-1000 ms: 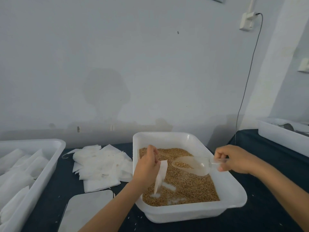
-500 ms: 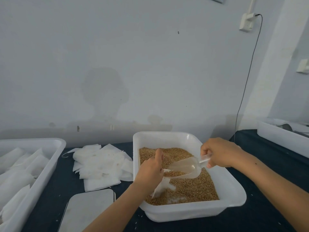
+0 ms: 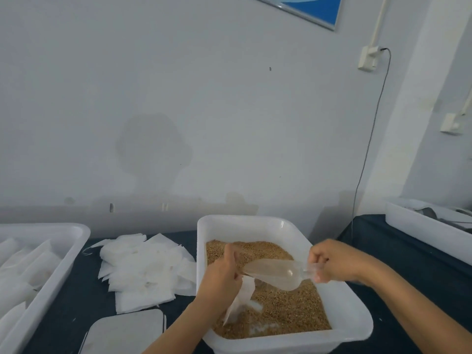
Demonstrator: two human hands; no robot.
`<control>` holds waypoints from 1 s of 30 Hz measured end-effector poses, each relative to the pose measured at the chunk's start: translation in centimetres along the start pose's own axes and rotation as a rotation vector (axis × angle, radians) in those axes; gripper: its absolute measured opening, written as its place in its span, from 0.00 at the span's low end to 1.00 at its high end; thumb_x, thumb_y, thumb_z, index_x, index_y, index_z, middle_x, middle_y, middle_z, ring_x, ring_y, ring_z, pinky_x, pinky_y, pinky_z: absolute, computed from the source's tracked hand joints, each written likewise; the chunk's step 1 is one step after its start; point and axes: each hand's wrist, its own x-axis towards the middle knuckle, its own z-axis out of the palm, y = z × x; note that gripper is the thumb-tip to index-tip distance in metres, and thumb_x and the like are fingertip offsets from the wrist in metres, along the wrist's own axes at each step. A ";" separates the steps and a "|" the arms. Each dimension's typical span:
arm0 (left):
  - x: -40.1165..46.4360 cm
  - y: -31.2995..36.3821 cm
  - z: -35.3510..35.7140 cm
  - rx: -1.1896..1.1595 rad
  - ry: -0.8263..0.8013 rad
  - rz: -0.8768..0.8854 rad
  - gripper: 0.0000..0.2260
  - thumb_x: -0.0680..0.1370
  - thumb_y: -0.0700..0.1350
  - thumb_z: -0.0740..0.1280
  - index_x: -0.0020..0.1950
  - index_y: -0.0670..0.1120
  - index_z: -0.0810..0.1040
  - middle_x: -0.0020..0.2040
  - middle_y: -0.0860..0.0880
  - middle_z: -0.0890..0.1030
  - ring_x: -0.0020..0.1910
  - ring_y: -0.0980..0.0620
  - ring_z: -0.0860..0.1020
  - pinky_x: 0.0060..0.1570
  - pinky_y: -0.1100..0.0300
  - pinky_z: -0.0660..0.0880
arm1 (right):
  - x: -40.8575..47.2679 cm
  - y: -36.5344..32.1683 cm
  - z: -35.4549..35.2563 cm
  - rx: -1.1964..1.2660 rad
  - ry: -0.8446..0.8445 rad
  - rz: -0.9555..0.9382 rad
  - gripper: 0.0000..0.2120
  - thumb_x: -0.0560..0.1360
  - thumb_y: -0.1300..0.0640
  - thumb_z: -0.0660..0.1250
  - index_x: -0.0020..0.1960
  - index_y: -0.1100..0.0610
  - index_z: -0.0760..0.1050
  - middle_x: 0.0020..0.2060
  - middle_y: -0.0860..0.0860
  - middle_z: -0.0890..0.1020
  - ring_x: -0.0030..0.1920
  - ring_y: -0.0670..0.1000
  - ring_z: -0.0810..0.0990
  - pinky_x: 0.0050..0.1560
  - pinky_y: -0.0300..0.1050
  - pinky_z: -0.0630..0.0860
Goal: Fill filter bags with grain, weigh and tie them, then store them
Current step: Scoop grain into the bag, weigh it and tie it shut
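Left hand [image 3: 219, 273]: pinches filter bag [image 3: 242, 297] over grain tub [image 3: 357, 325]
Right hand [image 3: 329, 261]: grips scoop [image 3: 273, 273], tipped at bag mouth
Done: filled bags in left tub [image 3: 63, 256]
Left: weigh, tie, store

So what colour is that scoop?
Clear, see-through plastic scoop, seen best in the head view.

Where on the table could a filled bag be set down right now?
Bare dark cloth shows between the grain tub and the right tray, and a strip between the left tray and the empty bags. The bags and flat white plate crowd the tub's left side.
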 end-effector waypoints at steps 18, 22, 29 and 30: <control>0.5 -0.2 -0.2 -0.034 -0.044 -0.036 0.09 0.76 0.34 0.60 0.51 0.46 0.63 0.40 0.48 0.74 0.36 0.53 0.70 0.40 0.57 0.72 | 6.5 -1.3 11.8 -0.229 0.082 0.050 0.30 0.76 0.62 0.58 0.75 0.51 0.51 0.72 0.56 0.55 0.73 0.61 0.55 0.71 0.58 0.58; 0.7 -0.4 -0.2 -0.091 -0.023 -0.055 0.10 0.77 0.36 0.62 0.50 0.48 0.63 0.38 0.52 0.74 0.35 0.57 0.71 0.39 0.61 0.72 | 6.6 -1.7 11.4 -0.081 0.083 -0.373 0.39 0.71 0.66 0.63 0.72 0.37 0.53 0.66 0.43 0.63 0.67 0.48 0.61 0.67 0.50 0.64; 0.9 -0.4 -0.6 -0.275 0.003 -0.113 0.12 0.77 0.39 0.66 0.45 0.51 0.64 0.37 0.54 0.73 0.34 0.60 0.70 0.36 0.69 0.69 | 7.2 -2.5 11.6 0.307 0.271 -0.417 0.07 0.71 0.57 0.72 0.37 0.48 0.78 0.36 0.43 0.82 0.36 0.37 0.79 0.40 0.32 0.75; 0.9 -0.4 -0.7 -0.308 0.006 -0.124 0.13 0.77 0.39 0.67 0.44 0.52 0.64 0.38 0.53 0.73 0.35 0.60 0.70 0.36 0.69 0.68 | 7.2 -2.5 11.6 0.345 0.283 -0.397 0.08 0.72 0.57 0.72 0.35 0.50 0.78 0.35 0.44 0.82 0.36 0.37 0.79 0.40 0.33 0.76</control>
